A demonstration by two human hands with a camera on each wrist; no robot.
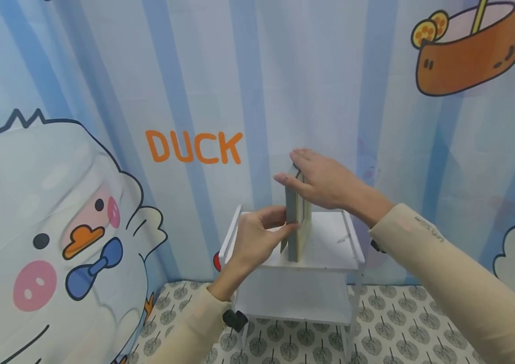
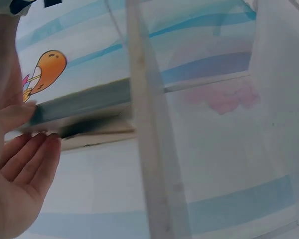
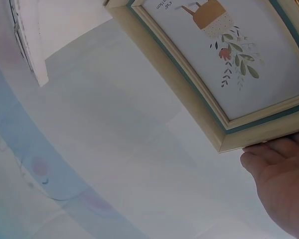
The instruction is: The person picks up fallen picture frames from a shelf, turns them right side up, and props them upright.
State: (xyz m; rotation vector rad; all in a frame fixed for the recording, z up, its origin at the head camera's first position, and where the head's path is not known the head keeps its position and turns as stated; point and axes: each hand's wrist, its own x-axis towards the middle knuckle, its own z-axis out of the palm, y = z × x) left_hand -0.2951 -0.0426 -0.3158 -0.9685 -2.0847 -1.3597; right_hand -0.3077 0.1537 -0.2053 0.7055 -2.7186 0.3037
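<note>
A picture frame (image 1: pixel 293 242) with a cream and teal border stands upright, edge toward me, on a small white stand (image 1: pixel 330 237). In the right wrist view, the frame (image 3: pixel 172 82) shows a printed flower and basket picture. My left hand (image 1: pixel 257 235) pinches its near side edge, thumb on one side and fingers on the other. A thin flap angles out from the back near those fingers; it is blurred in the left wrist view. My right hand (image 1: pixel 328 179) rests across the frame's top edge with fingers extended.
The white stand has raised side rails and a lower shelf (image 1: pixel 294 298). Behind it hangs a striped curtain (image 1: pixel 203 81) with cartoon prints. A tree-patterned floor covering (image 1: pixel 389 323) lies below.
</note>
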